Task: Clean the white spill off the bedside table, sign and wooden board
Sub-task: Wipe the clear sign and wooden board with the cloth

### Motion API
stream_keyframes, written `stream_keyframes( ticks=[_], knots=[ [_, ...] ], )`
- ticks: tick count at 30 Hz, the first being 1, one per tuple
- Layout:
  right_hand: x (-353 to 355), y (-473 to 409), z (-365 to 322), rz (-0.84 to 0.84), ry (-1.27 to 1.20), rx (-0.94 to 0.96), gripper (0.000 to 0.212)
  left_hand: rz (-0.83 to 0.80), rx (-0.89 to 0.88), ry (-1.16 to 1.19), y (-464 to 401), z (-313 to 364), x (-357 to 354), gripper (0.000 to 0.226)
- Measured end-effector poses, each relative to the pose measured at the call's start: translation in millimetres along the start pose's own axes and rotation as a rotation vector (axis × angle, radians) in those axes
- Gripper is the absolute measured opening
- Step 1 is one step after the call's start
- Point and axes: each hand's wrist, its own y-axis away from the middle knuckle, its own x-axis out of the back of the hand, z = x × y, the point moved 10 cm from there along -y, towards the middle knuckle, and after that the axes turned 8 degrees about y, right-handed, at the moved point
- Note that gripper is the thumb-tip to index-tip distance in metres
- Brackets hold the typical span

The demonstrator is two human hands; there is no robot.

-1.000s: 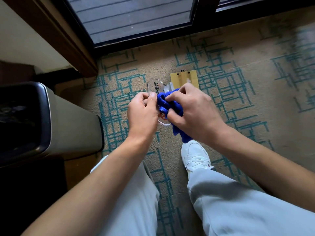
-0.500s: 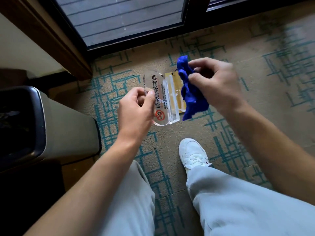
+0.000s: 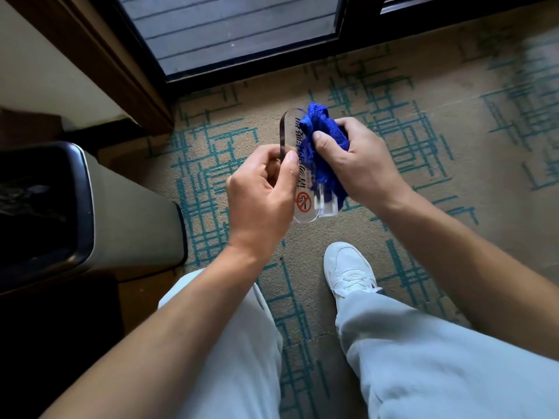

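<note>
A clear acrylic sign (image 3: 304,204) with dark lettering and a red no-smoking mark is held upright above the carpet. My left hand (image 3: 261,195) pinches its left edge between thumb and fingers. My right hand (image 3: 360,161) grips a bunched blue cloth (image 3: 320,140) and presses it against the sign's upper right face. The cloth covers most of the sign's top half. The wooden board and the bedside table are hidden or out of view.
A beige bin (image 3: 99,207) with a dark open top stands at the left, close to my left arm. Patterned carpet (image 3: 453,176) stretches right. A dark-framed glass door (image 3: 236,28) runs along the top. My white shoe (image 3: 348,270) is below the hands.
My right hand, which had lifted the cloth off the sign, has come back down and pressed it on the sign's upper face. The wooden board behind is now covered from view.
</note>
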Motion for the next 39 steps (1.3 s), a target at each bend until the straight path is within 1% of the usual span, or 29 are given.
stream_keyframes(
  ticks=[2, 5, 7, 10, 12, 14, 16, 19, 20, 22, 24, 25, 27, 29, 31, 33, 37, 39],
  knots=[
    [1, 3, 0, 0.006, -0.003, -0.004, 0.032, 0.010, -0.002, 0.012, 0, -1, -1, 0.018],
    [-1, 12, 3, 0.061, 0.108, 0.010, 0.042, 0.014, -0.006, 0.009, 0, -3, -3, 0.024],
    [-1, 20, 1, 0.095, 0.140, 0.026, 0.047, 0.016, -0.005, -0.012, 0, -6, -4, 0.026],
    [3, 25, -4, 0.125, 0.187, 0.058, 0.042, 0.019, 0.003, -0.024, -1, -7, -5, 0.029],
    [11, 29, -10, 0.176, 0.211, 0.091, 0.038, 0.005, -0.003, -0.031, -3, -5, -6, 0.029],
    [24, 29, -10, 0.224, 0.150, 0.093, 0.030, -0.017, -0.012, -0.031, -5, -1, -5, 0.026],
    [44, 23, -1, 0.293, 0.004, 0.040, 0.020, -0.034, -0.010, -0.020, -9, 1, -1, 0.022],
    [72, 16, 7, 0.406, -0.203, 0.010, 0.016, -0.005, 0.035, 0.030, -17, -6, 12, 0.014],
    [74, 15, 5, 0.408, -0.229, 0.031, 0.015, 0.010, 0.045, 0.041, -19, -8, 15, 0.013],
    [59, 13, -6, 0.320, -0.234, 0.076, 0.022, 0.005, 0.045, 0.031, -20, -9, 13, 0.014],
    [36, 11, -17, 0.230, -0.124, 0.122, 0.036, -0.005, 0.021, 0.024, -18, -6, 7, 0.016],
    [26, 12, -21, 0.201, -0.056, 0.154, 0.039, 0.010, 0.008, 0.031, -17, -4, 7, 0.017],
    [9, 15, -27, 0.159, 0.046, 0.210, 0.041, 0.068, -0.009, 0.053, -17, -3, 12, 0.018],
    [1, 21, -33, 0.162, 0.131, 0.262, 0.042, 0.110, -0.019, 0.063, -16, -3, 17, 0.018],
    [5, 30, -40, 0.235, 0.181, 0.320, 0.039, 0.101, -0.024, 0.055, -15, -3, 15, 0.020],
    [19, 37, -41, 0.340, 0.180, 0.348, 0.032, 0.070, -0.031, 0.032, -15, -1, 10, 0.023],
    [63, 35, -22, 0.548, 0.061, 0.233, 0.024, 0.024, -0.002, 0.029, -19, -9, 14, 0.024],
    [74, 29, -22, 0.570, 0.063, 0.228, 0.025, 0.025, 0.000, 0.012, -21, -12, 18, 0.025]
  ],
)
